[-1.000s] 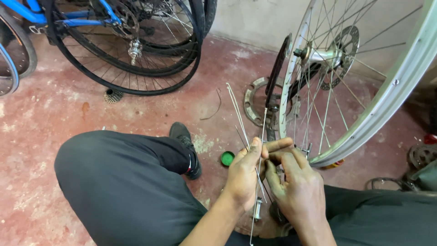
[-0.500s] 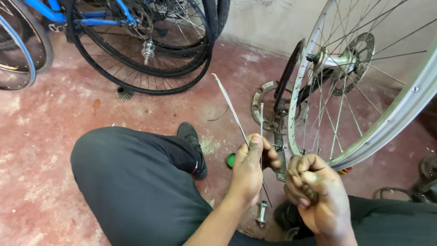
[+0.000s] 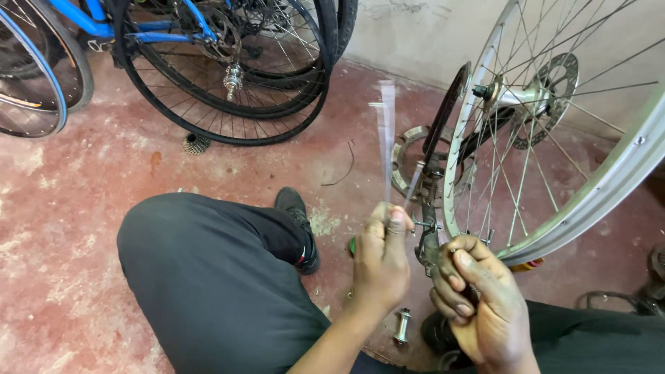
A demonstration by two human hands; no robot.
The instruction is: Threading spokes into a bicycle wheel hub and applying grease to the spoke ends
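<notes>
Spokes [image 3: 385, 138] now only in your left hand [image 3: 379, 260].
Your right hand [image 3: 478, 305] has let go, fingers curled beside the wheel [image 3: 589, 201].

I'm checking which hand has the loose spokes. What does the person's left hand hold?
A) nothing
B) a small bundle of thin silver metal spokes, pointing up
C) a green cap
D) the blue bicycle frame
B: the left hand is closed around a bundle of thin silver metal spokes that stick upward, motion-blurred, beside the silver spoked wheel rim.

trousers [image 3: 208, 277]: dark grey, plain | shoe [image 3: 296, 221]: black, red trim | forearms bare
</notes>
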